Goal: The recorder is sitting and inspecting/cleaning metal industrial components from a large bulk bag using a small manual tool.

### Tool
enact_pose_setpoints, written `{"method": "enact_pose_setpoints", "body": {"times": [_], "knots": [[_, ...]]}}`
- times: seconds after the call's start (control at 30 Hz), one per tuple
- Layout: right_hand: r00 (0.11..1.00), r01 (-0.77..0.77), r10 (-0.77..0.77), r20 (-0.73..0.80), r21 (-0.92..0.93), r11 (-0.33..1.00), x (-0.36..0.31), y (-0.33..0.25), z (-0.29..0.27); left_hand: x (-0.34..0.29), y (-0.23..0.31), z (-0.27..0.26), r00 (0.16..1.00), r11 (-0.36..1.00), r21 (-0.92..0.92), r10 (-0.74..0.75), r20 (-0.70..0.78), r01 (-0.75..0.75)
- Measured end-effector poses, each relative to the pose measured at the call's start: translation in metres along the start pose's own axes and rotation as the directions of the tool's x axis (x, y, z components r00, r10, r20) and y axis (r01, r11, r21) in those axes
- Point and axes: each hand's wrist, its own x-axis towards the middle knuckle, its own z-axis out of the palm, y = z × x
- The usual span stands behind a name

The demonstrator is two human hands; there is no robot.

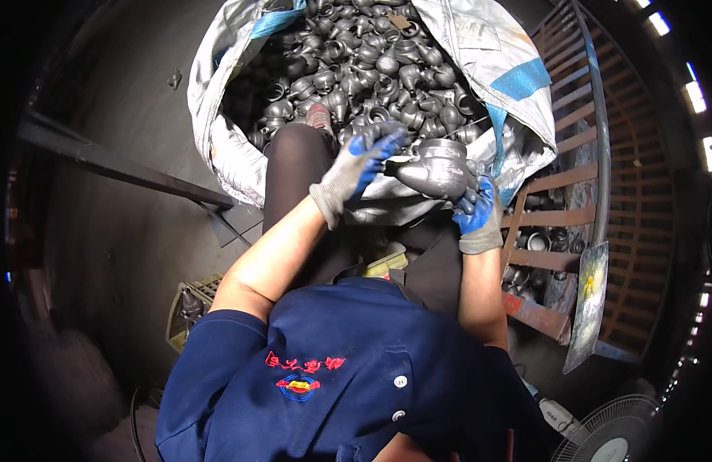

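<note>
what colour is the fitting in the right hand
The fitting in the right hand is dark grey with pale markings; the head view shows it best.

Greys and Blues, Touched with Red and Yellow

Dark, glossy grey on the rounded fitting (439,173) in the right hand (479,212), with paler marks; similar grey over the heaped fittings (364,61) within the white sack (206,100). Bright blue on the straps (521,79) at the sack's right and far-left edges; cardboard brown on the scrap (398,21) toward its far edge. Blue palms and pale grey cuffs on the gloves (334,189), left hand (365,160) and right alike. Navy on the shirt (333,416), with red embroidery (304,362), white buttons (400,381) and a blue-ringed badge (298,386), yellow and red at centre. Blackish brown on the trousers (298,173). Rusty brown on the rack slats (575,219); yellow-smeared grey on the plate (589,304) at the rack's near corner.
</note>
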Motion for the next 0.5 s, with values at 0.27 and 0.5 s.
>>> {"method": "enact_pose_setpoints", "body": {"times": [0.27,0.5], "knots": [[0.976,0.029,-0.048,-0.211,-0.094,0.995,-0.017,0.02,0.016,-0.022,-0.019,0.035,0.958,0.239,0.968,0.287,0.007,-0.079],[0.993,-0.008,0.008,-0.119,0.001,1.0,-0.009,0.016,-0.012,-0.02,-0.024,0.025,0.938,0.416,0.854,0.274,0.21,-0.313]]}}
